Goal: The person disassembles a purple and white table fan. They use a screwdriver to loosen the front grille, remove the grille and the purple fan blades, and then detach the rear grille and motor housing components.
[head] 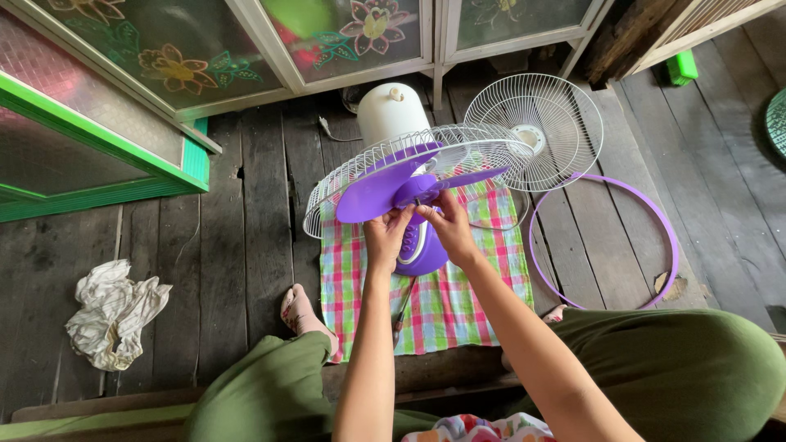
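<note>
A crumpled white rag (115, 311) is lying on the wooden floor (246, 245) near its left edge. At centre, a checked cloth (446, 307) is carrying a purple fan body (422, 250), whose white rear guard (409, 160) is cradling the purple fan blade (385, 188). The left hand (386, 237) is pinching the blade's hub with narrowed fingers; the right hand (449, 225) is gripping the same hub from the other side. Just right, a loose white front guard (534, 131) is leaning upright, and a purple ring (667, 237) is lying flat towards the floor's right edge.
</note>
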